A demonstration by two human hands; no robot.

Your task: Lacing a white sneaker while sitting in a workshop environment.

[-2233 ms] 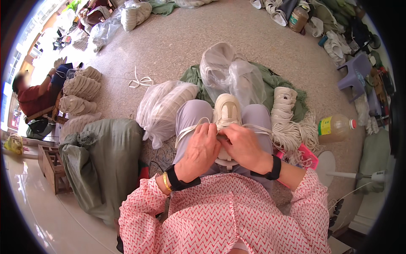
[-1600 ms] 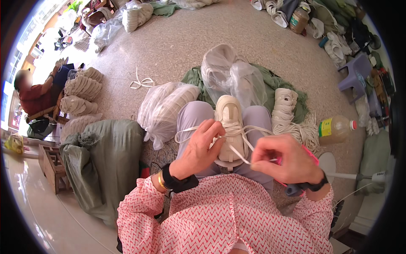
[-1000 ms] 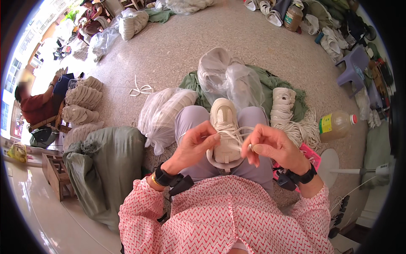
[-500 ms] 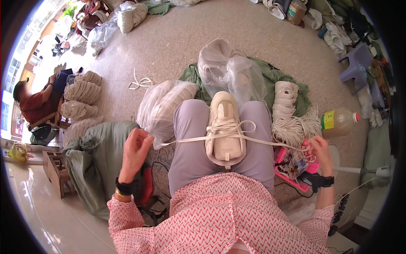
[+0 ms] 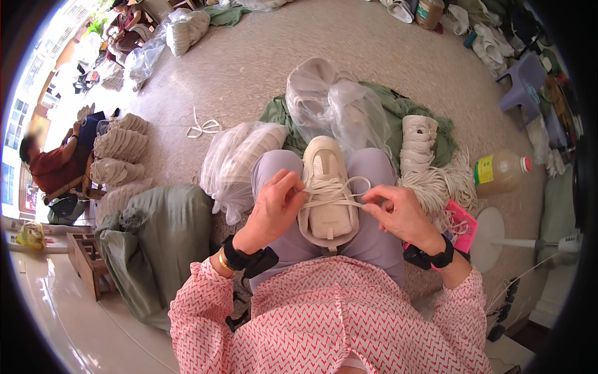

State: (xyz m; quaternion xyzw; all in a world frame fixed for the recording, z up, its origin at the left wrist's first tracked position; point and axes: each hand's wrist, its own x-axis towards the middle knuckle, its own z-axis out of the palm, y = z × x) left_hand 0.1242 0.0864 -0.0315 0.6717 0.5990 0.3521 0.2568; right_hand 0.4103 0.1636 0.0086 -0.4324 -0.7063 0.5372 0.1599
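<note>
A cream sneaker [image 5: 329, 221] rests between my thighs, its toe pointing away from me. Pale laces [image 5: 327, 189] run through its upper part, with a loop sticking out on the right. At the shoe's left side, my left hand [image 5: 275, 204] is closed, thumb and finger pinching the lace. Over on the right side, my right hand [image 5: 398, 212] has its thumb and forefinger closed on the lace near the loop. The loose lace ends are hard to make out.
Clear plastic bags [image 5: 240, 163] of shoe parts lie beyond my knees. To the right are a bundle of laces [image 5: 436, 187], a pink basket [image 5: 462, 224] and a large bottle [image 5: 500, 172]. A green sack [image 5: 168, 243] stands left; a seated person [image 5: 57, 159] is farther left.
Both hands have come inward from far out on either side to the shoe. The lace that was stretched wide across my lap is no longer drawn out.
</note>
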